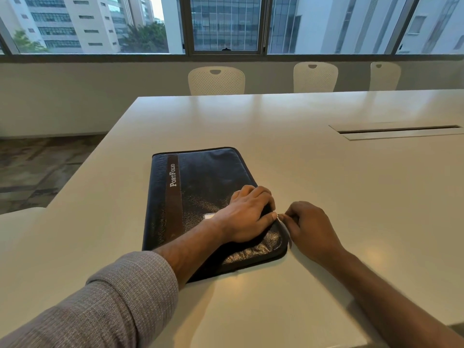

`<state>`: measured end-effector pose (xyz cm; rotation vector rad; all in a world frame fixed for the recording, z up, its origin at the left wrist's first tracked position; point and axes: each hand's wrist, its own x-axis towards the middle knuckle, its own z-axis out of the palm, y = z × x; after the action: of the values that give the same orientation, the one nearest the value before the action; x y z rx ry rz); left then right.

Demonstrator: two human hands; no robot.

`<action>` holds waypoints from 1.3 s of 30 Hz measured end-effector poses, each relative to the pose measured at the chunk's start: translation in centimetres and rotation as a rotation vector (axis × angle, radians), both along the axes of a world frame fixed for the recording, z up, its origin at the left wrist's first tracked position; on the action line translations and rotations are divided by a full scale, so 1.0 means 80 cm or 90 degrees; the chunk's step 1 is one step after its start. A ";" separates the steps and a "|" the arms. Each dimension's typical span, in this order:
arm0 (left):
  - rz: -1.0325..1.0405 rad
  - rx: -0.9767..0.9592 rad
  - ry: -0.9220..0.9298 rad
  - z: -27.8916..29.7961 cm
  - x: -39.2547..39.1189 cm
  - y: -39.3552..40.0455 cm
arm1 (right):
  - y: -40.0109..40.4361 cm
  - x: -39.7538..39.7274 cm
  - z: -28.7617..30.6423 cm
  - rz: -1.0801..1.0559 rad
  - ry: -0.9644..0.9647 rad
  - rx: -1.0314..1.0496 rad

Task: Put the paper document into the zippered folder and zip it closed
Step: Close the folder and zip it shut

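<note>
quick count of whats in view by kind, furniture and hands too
zippered folder: 1
table: 1
white chairs, first, second, third: 3
hands, left hand and right hand: 2
loose paper document: 0 visible
Total: 7

Large white smooth-topped conference table (pixel 313 172), filling the centre and right of the frame. Long recessed cable slot with a flat white lid (pixel 398 130), set into the tabletop at the right. Three white perforated plastic chairs (pixel 216 81) (pixel 315 77) (pixel 385 76), ranged along the table's far edge, upper centre to upper right. Dark-framed window band (pixel 226 26), across the top, showing pale high-rise buildings (pixel 62 23) and green trees (pixel 148 37). Mottled brown-grey carpet floor (pixel 37 167), at the left.
</note>
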<state>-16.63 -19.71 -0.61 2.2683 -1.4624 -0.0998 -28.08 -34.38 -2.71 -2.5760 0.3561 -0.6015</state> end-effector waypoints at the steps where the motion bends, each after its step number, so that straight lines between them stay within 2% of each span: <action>1: 0.001 -0.002 -0.001 0.000 0.000 0.000 | 0.000 0.008 0.000 -0.008 0.001 -0.005; 7: 0.001 -0.004 0.004 -0.001 -0.002 0.000 | -0.005 0.034 0.000 -0.027 0.006 -0.007; 25: 0.001 -0.004 0.008 0.000 -0.005 0.002 | -0.031 0.099 0.003 0.032 0.011 0.005; 39: 0.005 0.049 0.039 0.006 -0.005 0.000 | -0.042 0.167 -0.003 0.014 -0.008 0.001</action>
<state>-17.05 -19.74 -0.10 2.3102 -1.4405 -0.2244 -14.71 -37.71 -2.97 -2.5699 0.3238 -0.6084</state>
